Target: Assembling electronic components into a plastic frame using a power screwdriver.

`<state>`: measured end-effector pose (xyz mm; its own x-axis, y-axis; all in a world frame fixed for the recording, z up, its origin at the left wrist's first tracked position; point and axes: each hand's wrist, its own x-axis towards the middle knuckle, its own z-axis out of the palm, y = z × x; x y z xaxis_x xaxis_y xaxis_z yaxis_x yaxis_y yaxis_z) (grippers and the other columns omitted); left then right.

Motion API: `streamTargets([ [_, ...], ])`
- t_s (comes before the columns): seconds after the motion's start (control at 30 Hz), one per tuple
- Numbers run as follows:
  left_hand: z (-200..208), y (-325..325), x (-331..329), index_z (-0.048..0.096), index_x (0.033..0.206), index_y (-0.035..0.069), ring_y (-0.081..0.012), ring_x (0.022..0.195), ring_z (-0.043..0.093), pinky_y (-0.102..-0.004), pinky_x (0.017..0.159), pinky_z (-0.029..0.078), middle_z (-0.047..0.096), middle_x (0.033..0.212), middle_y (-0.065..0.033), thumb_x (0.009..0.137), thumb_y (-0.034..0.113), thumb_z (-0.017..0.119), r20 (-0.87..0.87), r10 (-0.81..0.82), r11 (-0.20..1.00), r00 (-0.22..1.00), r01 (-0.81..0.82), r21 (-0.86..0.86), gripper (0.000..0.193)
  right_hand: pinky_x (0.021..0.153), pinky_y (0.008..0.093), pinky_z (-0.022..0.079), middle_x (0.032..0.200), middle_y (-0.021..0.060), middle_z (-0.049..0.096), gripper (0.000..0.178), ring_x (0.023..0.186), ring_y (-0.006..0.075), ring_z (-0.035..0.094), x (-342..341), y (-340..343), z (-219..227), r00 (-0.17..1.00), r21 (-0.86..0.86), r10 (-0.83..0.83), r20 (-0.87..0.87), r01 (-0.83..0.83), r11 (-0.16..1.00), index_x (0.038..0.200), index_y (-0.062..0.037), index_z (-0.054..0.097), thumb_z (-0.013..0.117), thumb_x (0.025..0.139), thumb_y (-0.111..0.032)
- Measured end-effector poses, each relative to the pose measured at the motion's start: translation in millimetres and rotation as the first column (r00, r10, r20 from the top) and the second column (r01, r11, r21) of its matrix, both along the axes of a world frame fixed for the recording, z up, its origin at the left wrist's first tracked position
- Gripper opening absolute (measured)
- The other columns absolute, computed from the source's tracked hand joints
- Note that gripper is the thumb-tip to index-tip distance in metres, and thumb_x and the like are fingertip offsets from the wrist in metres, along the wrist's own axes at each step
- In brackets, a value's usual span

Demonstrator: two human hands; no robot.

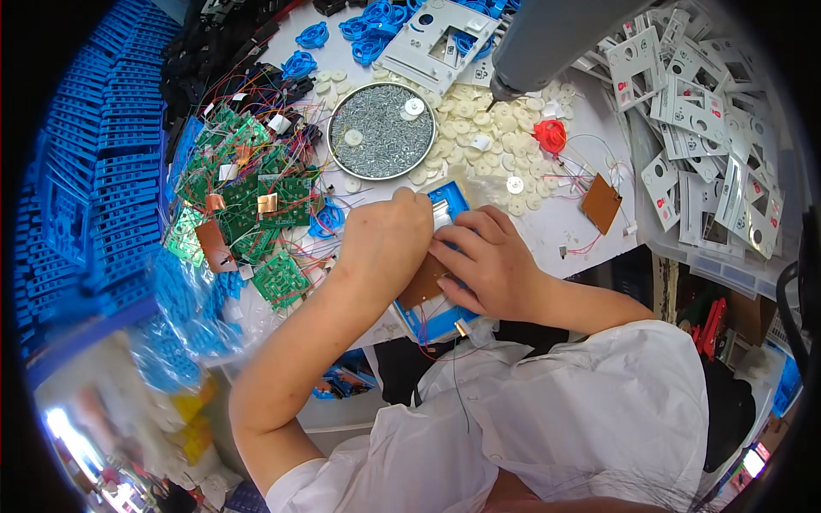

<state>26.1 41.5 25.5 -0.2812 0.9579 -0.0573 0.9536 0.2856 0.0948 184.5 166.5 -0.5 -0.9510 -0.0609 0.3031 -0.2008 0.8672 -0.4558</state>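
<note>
A blue plastic housing [434,323] lies at the table's near edge, under both my hands. Inside it sits a brown circuit board [421,289], with a thin wire and a small copper-coloured piece [463,327] at its near end. My left hand [386,235] is closed over the housing's left side, its fingertips hidden beneath the knuckles. My right hand [489,261] bends its fingers over the right side, thumb and fingertips resting on the board and housing. A silvery part [441,214] shows between the hands.
Beyond the hands stands a round tray [330,141] of small screws, among scattered cream discs [479,120]. Green circuit boards [282,278] with tangled wires crowd the left. A grey powered screwdriver [547,43] hangs overhead. White panels [693,111] fill a bin at right; blue housings [128,171] are stacked far left.
</note>
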Motion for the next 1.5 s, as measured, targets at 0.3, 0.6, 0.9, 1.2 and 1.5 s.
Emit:
streamTargets([
  [0.3, 5, -32, -16, 0.067, 0.095, 0.003, -0.0255, 0.072, 0.07, -0.0383, 0.064, 0.055, 0.068, 0.085, -0.0097, 0.09, 0.01, 0.072, 0.332, 0.138, 0.902, 0.933, -0.256, 0.346, 0.01, 0.1, 0.0509, 0.046, 0.126, 0.0125, 0.065, 0.054, 0.117, 0.0361, 0.055, 1, 12, 5, 0.999, -0.107, 0.031, -0.012, -0.032, 0.994, 0.123, -0.0031, 0.069, 0.084, 0.075, -0.024],
  [0.6, -14, -65, -13, 0.074, 0.088, 0.001, -0.0221, 0.07, 0.065, -0.0344, 0.067, 0.048, 0.069, 0.082, -0.009, 0.089, 0.016, 0.077, 0.405, 0.419, 0.714, 0.813, -0.57, 0.406, 0.015, 0.103, 0.0502, 0.045, 0.136, 0.0136, 0.06, 0.06, 0.125, 0.0384, 0.051, 2, 10, 17, 0.992, 0.019, 0.044, 0.12, -0.047, 0.999, 0.123, -0.0027, 0.068, 0.085, 0.076, -0.034],
  [0.9, -23, -47, 5, 0.07, 0.076, 0.007, -0.0254, 0.069, 0.063, -0.0421, 0.071, 0.043, 0.064, 0.075, -0.0069, 0.081, 0.025, 0.084, 0.244, 0.503, 0.694, 0.829, -0.556, 0.458, 0.024, 0.104, 0.0501, 0.044, 0.136, 0.0134, 0.058, 0.058, 0.127, 0.0384, 0.05, 1, 7, 18, 0.99, 0.041, 0.043, 0.133, -0.048, 0.998, 0.121, -0.0013, 0.068, 0.085, 0.075, -0.031],
  [1.2, -36, -47, 8, 0.071, 0.088, 0.009, -0.0222, 0.073, 0.061, -0.0394, 0.08, 0.04, 0.064, 0.079, -0.0032, 0.084, 0.014, 0.079, 0.509, 0.413, 0.625, 0.755, -0.642, 0.445, 0.01, 0.099, 0.0432, 0.051, 0.121, 0.0119, 0.066, 0.041, 0.118, 0.0357, 0.056, 4, 23, 20, 0.999, -0.056, 0.032, 0.004, -0.032, 0.998, 0.113, -0.0024, 0.072, 0.083, 0.076, -0.017],
  [1.5, -30, -55, 16, 0.069, 0.091, 0.008, -0.0192, 0.071, 0.056, -0.0367, 0.08, 0.037, 0.066, 0.08, -0.0027, 0.086, 0.009, 0.077, 0.61, 0.137, 0.674, 0.781, -0.525, 0.52, 0.009, 0.089, 0.0401, 0.053, 0.11, 0.0114, 0.07, 0.028, 0.104, 0.0324, 0.061, -45, 28, 22, 0.993, -0.311, 0.048, -0.109, -0.08, 0.947, 0.109, -0.0042, 0.075, 0.078, 0.081, -0.007],
])
